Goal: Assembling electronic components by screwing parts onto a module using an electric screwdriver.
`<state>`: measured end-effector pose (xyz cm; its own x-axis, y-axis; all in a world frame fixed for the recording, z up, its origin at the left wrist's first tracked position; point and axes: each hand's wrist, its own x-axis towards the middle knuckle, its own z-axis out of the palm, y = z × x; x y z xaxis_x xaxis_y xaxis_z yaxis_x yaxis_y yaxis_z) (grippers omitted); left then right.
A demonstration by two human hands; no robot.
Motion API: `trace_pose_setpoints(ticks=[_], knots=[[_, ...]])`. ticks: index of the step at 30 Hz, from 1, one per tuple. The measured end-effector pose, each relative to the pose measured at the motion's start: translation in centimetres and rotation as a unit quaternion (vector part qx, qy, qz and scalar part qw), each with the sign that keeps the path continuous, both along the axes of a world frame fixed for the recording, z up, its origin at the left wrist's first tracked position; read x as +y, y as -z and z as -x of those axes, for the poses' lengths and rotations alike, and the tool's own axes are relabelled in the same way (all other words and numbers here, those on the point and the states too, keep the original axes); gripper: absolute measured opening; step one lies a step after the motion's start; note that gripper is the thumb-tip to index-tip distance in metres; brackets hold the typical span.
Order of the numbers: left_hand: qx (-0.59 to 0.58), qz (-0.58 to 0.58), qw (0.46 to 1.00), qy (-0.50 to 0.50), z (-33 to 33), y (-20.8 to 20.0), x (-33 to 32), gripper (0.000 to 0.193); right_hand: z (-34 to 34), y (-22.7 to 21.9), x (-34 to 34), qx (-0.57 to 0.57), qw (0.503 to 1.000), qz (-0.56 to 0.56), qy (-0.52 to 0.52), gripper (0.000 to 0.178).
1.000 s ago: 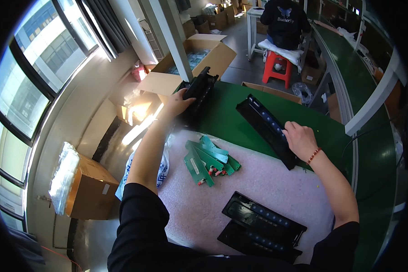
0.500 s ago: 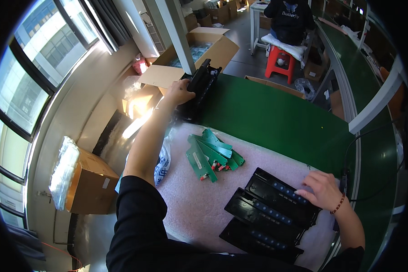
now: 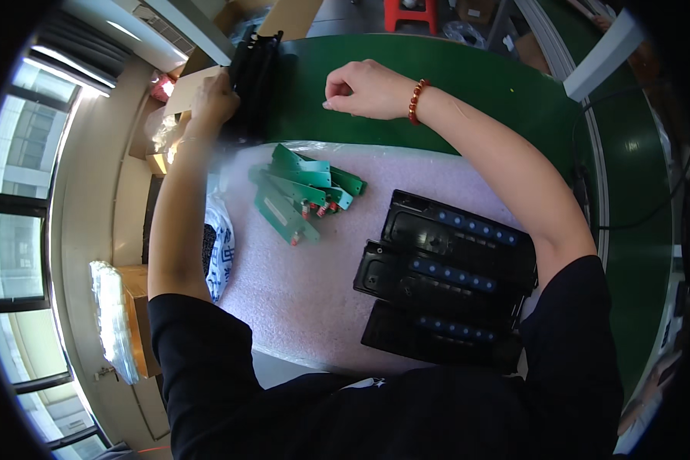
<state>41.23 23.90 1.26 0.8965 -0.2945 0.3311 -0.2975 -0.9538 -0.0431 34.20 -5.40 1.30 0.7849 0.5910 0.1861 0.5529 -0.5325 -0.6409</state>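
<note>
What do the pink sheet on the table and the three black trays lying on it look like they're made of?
The pink sheet looks like thin packing foam: a soft, matte, finely pebbled surface. The black trays appear to be moulded plastic with a slight sheen, judging by their recessed shapes and crisp rims, though hard rubber can't be ruled out.

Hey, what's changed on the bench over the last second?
The right hand laid a third black tray onto the pile by the body, let go, and went up over the green mat, empty. The left hand stayed on the black stack; the green boards did not move.
</note>
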Motion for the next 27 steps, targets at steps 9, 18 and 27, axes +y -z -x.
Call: trace_pose_setpoints(ticks=[9,18,27], knots=[[0.088,0.006,0.995,-0.036,2.1,-0.4,-1.8,0.055,6.6,0.7,-4.4,0.091,0.995,-0.004,-0.037,0.018],[0.088,-0.023,0.994,-0.066,2.5,-0.8,-2.9,0.057,8.7,0.1,-3.0,0.091,0.993,0.021,-0.076,0.013],[0.048,0.116,0.99,-0.067,-0.7,-2.3,1.1,0.044,8.3,-0.3,-4.6,0.078,0.996,0.0,-0.046,0.012]])
